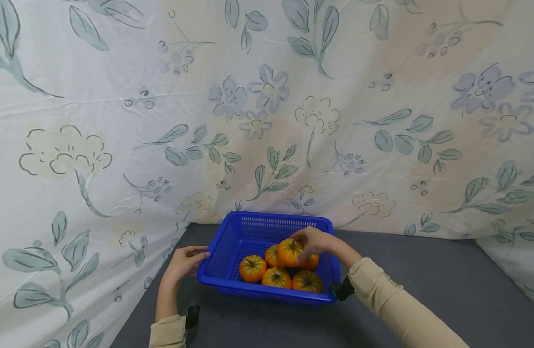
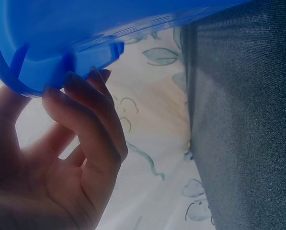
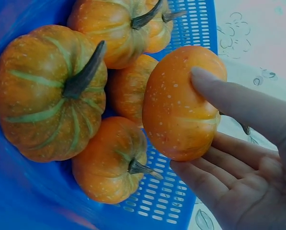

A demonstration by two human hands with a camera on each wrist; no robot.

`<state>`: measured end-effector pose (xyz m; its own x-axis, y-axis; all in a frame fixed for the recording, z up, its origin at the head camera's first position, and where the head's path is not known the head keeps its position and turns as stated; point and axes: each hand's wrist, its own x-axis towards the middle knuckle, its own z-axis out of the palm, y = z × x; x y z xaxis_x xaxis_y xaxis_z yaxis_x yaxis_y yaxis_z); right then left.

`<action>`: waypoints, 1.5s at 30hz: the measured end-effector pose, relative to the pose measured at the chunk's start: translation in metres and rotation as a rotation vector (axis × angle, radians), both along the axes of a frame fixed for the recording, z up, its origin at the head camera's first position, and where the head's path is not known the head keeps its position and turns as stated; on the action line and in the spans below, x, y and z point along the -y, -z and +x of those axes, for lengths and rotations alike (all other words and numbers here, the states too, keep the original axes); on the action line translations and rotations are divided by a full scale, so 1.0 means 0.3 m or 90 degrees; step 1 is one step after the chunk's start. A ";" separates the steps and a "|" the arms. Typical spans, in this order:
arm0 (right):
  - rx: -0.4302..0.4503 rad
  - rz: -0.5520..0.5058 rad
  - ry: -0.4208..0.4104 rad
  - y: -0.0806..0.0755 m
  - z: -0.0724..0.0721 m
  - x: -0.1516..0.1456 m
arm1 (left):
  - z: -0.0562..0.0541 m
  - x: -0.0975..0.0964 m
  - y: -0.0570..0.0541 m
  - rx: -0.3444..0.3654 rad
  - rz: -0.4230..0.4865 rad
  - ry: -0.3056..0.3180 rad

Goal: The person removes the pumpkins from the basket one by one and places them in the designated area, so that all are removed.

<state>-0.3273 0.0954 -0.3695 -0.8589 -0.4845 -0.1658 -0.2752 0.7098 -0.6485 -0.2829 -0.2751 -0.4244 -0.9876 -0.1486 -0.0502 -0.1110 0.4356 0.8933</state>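
Observation:
A blue plastic basket [image 1: 232,285] with slotted walls stands on the dark table. Several small orange pumpkins lie inside it, one of them at the left of the group [image 1: 252,268]. My left hand [image 1: 182,265] holds the basket's left rim; in the left wrist view its fingers [image 2: 92,120] curl against the blue rim [image 2: 32,81]. With my right hand [image 1: 315,241] I grip one pumpkin [image 3: 181,105] between thumb and fingers, above the others. A larger pumpkin with green streaks [image 3: 49,93] shows near the basket wall in the right wrist view.
The dark grey table [image 1: 423,275] extends to the right and in front of the basket. A white cloth [image 1: 267,159] with leaf and flower prints hangs behind and at both sides, close to the basket's back edge.

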 end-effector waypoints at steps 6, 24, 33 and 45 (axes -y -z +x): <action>-0.014 -0.005 0.006 -0.013 -0.001 -0.013 | 0.000 -0.001 -0.003 -0.004 -0.008 0.001; -0.034 -0.050 0.000 -0.068 0.002 -0.097 | 0.001 -0.005 0.000 -0.002 -0.016 -0.010; -0.044 -0.086 0.015 -0.078 -0.002 -0.145 | 0.002 -0.004 -0.001 -0.003 -0.015 -0.003; -0.086 -0.111 0.046 -0.068 -0.010 -0.230 | 0.002 -0.001 0.002 -0.004 -0.012 -0.002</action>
